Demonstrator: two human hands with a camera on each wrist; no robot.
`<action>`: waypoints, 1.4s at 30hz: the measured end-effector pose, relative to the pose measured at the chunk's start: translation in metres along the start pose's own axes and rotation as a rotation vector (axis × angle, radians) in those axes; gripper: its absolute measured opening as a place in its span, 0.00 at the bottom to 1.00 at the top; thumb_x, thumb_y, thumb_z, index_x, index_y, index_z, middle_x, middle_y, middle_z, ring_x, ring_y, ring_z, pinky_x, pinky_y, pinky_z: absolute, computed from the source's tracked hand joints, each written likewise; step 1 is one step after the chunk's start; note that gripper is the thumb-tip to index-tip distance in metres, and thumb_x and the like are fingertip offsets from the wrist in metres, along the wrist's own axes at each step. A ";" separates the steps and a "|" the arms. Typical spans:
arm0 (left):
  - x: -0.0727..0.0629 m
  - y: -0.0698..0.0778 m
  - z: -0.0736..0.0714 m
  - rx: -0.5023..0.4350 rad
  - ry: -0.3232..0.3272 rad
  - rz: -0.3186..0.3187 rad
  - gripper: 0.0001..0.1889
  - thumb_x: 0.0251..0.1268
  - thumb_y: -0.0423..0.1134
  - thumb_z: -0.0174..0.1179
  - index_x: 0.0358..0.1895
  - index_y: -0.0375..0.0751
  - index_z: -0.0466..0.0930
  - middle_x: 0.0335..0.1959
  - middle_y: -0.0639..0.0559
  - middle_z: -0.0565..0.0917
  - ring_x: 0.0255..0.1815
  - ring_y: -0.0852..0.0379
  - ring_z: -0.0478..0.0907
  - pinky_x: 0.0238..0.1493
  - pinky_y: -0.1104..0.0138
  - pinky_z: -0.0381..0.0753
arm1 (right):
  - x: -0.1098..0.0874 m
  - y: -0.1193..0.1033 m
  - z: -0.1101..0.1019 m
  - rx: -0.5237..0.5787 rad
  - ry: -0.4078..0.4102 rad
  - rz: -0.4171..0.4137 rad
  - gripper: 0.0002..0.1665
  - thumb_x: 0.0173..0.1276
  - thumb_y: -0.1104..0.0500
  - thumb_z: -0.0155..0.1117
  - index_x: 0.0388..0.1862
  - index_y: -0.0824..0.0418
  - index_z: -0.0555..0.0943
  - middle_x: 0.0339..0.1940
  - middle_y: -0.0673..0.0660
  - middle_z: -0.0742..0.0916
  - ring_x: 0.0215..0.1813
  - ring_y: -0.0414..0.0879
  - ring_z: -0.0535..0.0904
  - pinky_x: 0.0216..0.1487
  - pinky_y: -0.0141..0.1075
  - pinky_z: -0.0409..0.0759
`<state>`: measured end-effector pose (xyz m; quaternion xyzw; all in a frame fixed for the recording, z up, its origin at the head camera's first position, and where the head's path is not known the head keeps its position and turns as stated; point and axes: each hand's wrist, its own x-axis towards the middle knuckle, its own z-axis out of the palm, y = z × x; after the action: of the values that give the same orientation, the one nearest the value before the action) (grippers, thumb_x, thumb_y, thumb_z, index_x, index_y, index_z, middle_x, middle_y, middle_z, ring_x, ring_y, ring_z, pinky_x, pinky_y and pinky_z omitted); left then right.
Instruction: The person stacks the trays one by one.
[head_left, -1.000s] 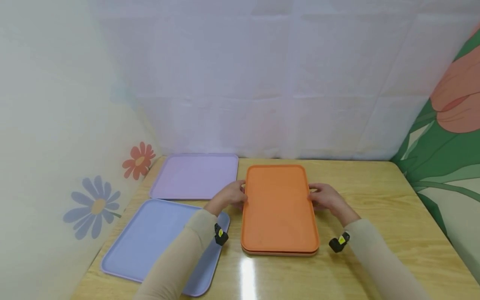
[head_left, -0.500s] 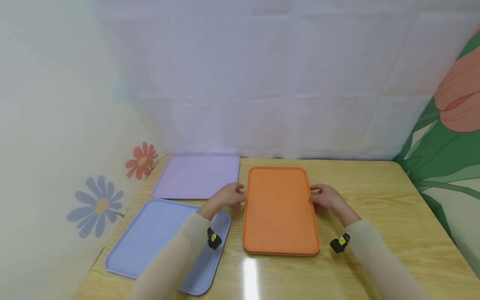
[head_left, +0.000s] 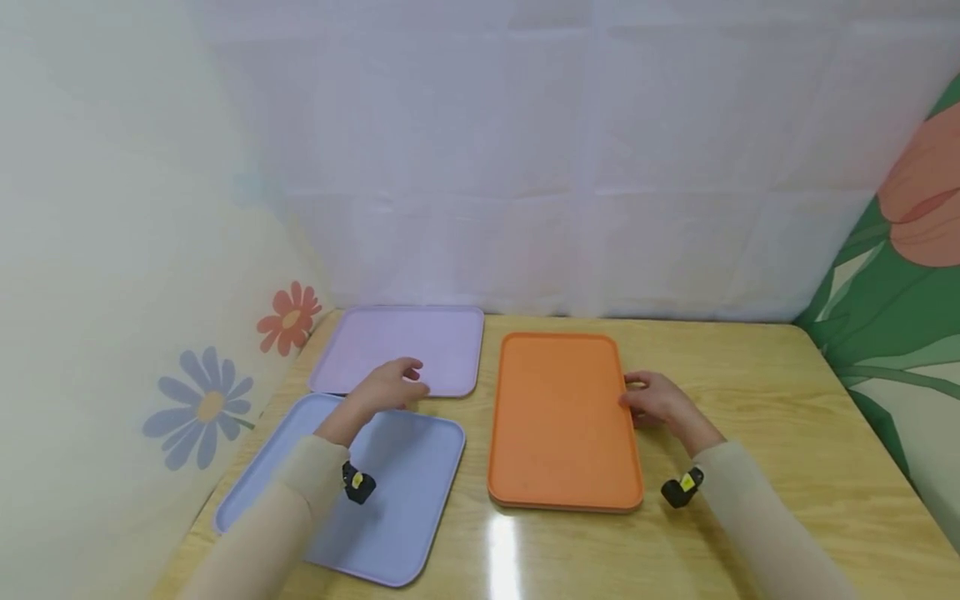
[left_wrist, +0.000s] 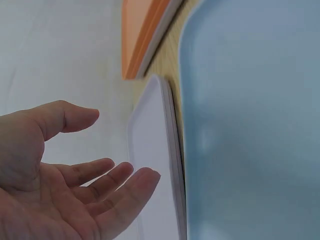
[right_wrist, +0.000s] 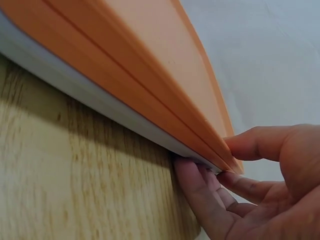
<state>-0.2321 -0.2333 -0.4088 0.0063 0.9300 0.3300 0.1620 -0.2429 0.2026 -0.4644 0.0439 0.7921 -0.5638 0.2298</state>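
In the head view my left hand point(head_left: 386, 386) hovers with loosely bent, spread fingers over the seam between the purple tray point(head_left: 442, 346) and the blue tray point(head_left: 408, 492). Nothing lies between its thumb point(left_wrist: 82, 119) and fingers. An orange tray point(head_left: 562, 417) tops a stack in the middle of the table, long side toward me. At that stack's right edge, the fingertips and thumb of my right hand point(head_left: 656, 396) touch the side, spaced along it. Seen from the right wrist, a pale tray point(right_wrist: 95, 102) lies beneath the orange layers.
Wooden table point(head_left: 750, 400) spreads around the trays. A white cloth backdrop point(head_left: 540, 167) hangs behind its far edge, and walls with painted flowers flank it. The left wrist view shows layered edges under the purple tray.
My left hand has left the orange stack and moved left over the purple and blue trays. The gap under the top orange tray has closed. My right hand stays at the stack's edge.
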 end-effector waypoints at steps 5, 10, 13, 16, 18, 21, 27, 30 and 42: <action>-0.009 -0.024 -0.020 0.089 0.049 -0.006 0.33 0.70 0.45 0.59 0.70 0.27 0.65 0.65 0.27 0.73 0.61 0.34 0.74 0.61 0.45 0.79 | 0.002 0.004 0.000 0.030 -0.006 -0.002 0.38 0.68 0.68 0.60 0.74 0.75 0.60 0.44 0.59 0.86 0.34 0.41 0.84 0.35 0.35 0.87; -0.019 -0.042 -0.036 0.124 0.079 -0.039 0.33 0.72 0.45 0.59 0.71 0.26 0.64 0.67 0.25 0.70 0.66 0.30 0.68 0.65 0.40 0.74 | 0.002 0.005 0.000 0.039 -0.011 -0.001 0.38 0.69 0.68 0.60 0.75 0.75 0.59 0.51 0.64 0.84 0.35 0.42 0.84 0.37 0.36 0.88; -0.023 -0.052 -0.043 0.119 0.093 -0.068 0.35 0.72 0.45 0.59 0.72 0.25 0.61 0.69 0.24 0.67 0.67 0.28 0.66 0.66 0.38 0.72 | 0.003 0.005 0.000 0.035 -0.011 0.001 0.39 0.69 0.67 0.59 0.75 0.74 0.58 0.51 0.65 0.83 0.36 0.42 0.84 0.38 0.36 0.88; -0.026 -0.063 -0.051 0.110 0.102 -0.098 0.36 0.72 0.46 0.58 0.73 0.24 0.58 0.71 0.23 0.63 0.68 0.27 0.63 0.67 0.36 0.70 | 0.003 0.005 0.000 0.025 -0.002 0.007 0.39 0.69 0.67 0.59 0.75 0.74 0.59 0.50 0.64 0.83 0.36 0.41 0.83 0.38 0.36 0.88; -0.026 -0.072 -0.055 0.121 0.109 -0.109 0.37 0.73 0.46 0.57 0.73 0.23 0.57 0.71 0.22 0.62 0.69 0.26 0.62 0.68 0.35 0.68 | 0.003 0.004 0.000 0.017 0.002 0.011 0.39 0.69 0.66 0.59 0.76 0.74 0.58 0.50 0.64 0.83 0.37 0.41 0.83 0.38 0.35 0.88; -0.025 -0.087 -0.060 0.154 0.122 -0.114 0.38 0.72 0.46 0.57 0.73 0.20 0.56 0.71 0.20 0.60 0.70 0.24 0.60 0.69 0.35 0.65 | 0.003 0.005 0.000 0.018 0.002 0.014 0.39 0.69 0.67 0.59 0.76 0.75 0.58 0.51 0.66 0.82 0.38 0.41 0.82 0.38 0.36 0.88; -0.019 -0.114 -0.066 0.206 0.165 -0.102 0.41 0.67 0.43 0.60 0.69 0.12 0.55 0.67 0.15 0.61 0.67 0.22 0.62 0.69 0.35 0.65 | 0.004 0.007 0.000 0.033 -0.003 0.006 0.39 0.69 0.67 0.59 0.76 0.75 0.58 0.52 0.67 0.82 0.39 0.42 0.83 0.38 0.37 0.88; -0.018 -0.125 -0.067 0.220 0.177 -0.093 0.41 0.65 0.42 0.62 0.68 0.11 0.56 0.65 0.14 0.63 0.64 0.22 0.65 0.66 0.35 0.68 | 0.003 0.008 0.000 0.046 -0.001 0.005 0.39 0.69 0.67 0.60 0.76 0.74 0.58 0.52 0.66 0.82 0.39 0.42 0.83 0.39 0.37 0.88; -0.017 -0.147 -0.068 0.206 0.195 -0.200 0.42 0.66 0.43 0.60 0.71 0.15 0.52 0.65 0.15 0.63 0.64 0.20 0.64 0.67 0.33 0.66 | 0.001 0.009 0.001 0.050 0.007 -0.005 0.38 0.69 0.66 0.60 0.75 0.74 0.59 0.53 0.66 0.81 0.39 0.42 0.82 0.39 0.38 0.88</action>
<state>-0.2224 -0.3920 -0.4447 -0.1017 0.9662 0.2142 0.1015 -0.2407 0.2049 -0.4725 0.0496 0.7786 -0.5839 0.2243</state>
